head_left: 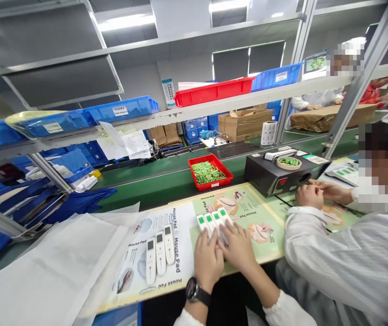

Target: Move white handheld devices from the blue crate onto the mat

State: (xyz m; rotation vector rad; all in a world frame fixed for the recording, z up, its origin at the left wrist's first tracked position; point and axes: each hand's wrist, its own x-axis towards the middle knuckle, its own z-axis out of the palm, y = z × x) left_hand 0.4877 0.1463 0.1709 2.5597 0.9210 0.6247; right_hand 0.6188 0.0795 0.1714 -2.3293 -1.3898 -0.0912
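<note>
My left hand (pixel 208 259), with a black watch on its wrist, and my right hand (pixel 238 246) lie side by side on a row of several white devices with green screens (pixel 214 220). Both hands rest flat on the devices, fingers stretched forward. The devices lie on a printed mouse pad sheet (pixel 258 213). To the left, three more white devices (pixel 160 252) lie in a row on another mouse pad sheet (pixel 180 235), away from my hands.
A red tray of green parts (pixel 210 172) sits on the green conveyor (pixel 160 181). A black machine (pixel 278 174) stands to the right. A co-worker in white (pixel 346 262) sits at my right, hands by the machine. White bags (pixel 54 267) lie left. Blue bins (pixel 122 108) fill the shelves.
</note>
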